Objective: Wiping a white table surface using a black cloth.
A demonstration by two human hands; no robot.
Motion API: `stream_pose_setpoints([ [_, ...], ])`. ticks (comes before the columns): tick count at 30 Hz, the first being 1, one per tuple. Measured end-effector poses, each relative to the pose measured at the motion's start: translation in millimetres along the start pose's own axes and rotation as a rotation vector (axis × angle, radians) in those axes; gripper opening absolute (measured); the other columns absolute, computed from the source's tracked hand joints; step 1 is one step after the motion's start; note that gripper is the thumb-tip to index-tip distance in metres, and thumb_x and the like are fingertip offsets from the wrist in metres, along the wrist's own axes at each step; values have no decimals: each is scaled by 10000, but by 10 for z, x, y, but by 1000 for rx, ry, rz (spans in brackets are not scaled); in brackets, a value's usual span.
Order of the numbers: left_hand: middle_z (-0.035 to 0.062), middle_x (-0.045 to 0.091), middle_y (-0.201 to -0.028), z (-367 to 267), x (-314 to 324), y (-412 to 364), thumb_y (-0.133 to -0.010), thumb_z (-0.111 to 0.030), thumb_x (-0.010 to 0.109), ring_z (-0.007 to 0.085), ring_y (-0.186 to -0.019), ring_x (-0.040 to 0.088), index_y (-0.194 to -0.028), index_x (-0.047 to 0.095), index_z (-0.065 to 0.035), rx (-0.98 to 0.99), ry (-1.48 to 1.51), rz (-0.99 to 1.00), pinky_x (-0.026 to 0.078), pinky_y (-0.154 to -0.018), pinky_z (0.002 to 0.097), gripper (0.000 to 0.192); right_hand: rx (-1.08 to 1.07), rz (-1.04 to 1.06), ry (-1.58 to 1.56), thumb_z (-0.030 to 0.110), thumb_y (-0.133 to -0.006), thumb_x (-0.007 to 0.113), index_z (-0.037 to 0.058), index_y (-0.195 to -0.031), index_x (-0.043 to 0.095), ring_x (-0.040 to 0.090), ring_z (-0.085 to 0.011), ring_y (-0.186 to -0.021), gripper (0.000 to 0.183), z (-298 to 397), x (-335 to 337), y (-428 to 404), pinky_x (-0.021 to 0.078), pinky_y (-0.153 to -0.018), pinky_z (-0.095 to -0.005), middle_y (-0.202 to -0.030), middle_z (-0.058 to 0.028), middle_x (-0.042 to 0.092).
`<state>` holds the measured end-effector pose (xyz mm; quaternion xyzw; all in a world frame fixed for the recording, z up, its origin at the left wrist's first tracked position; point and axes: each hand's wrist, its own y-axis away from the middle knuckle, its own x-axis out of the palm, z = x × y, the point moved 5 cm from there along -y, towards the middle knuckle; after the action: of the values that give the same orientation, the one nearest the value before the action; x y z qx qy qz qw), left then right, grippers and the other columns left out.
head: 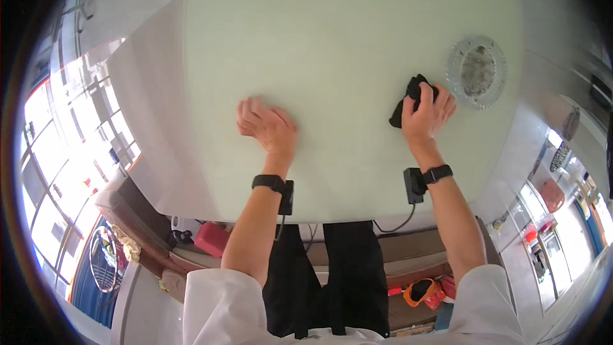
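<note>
My right hand [427,108] grips a bunched black cloth [412,98] on the pale green tabletop [335,57], at the right of the view. Just beyond that hand stands an oval cut-glass dish [476,72], its middle looking greyish. My left hand [270,124] rests on the table left of centre, its fingers loosely curled and apart, with nothing seen in it. Both wrists wear a black strap with a small black box and a cable.
Behind the table's near edge is a brown sofa [416,249] with a red item [212,239] and an orange-rimmed bag [421,292] on it. Cables hang between my wrists and the sofa. A wire basket [104,258] stands at the lower left.
</note>
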<state>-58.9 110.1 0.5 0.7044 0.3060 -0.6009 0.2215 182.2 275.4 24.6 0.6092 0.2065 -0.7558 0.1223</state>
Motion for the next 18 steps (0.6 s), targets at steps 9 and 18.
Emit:
stream_pose_setpoints([
  [9,171,296,-1260,26,67,-3,-803,-75,453,372,-1228,234,-1203,338,-12,20,26,3,179,-969,543,421,38,-38,-7,228,-705,689,149,-971,581,446,-337,-969,298,577,260,-794,342,-867,-510,-1043,-97,482],
  [18,195,282,-1264,-53,51,2,-780,-79,491,401,-1235,229,-1215,325,-13,23,57,13,203,-941,567,471,-55,49,39,253,-752,626,124,-1014,587,436,-330,-1006,294,496,265,-882,340,-857,-495,-1053,-119,494],
])
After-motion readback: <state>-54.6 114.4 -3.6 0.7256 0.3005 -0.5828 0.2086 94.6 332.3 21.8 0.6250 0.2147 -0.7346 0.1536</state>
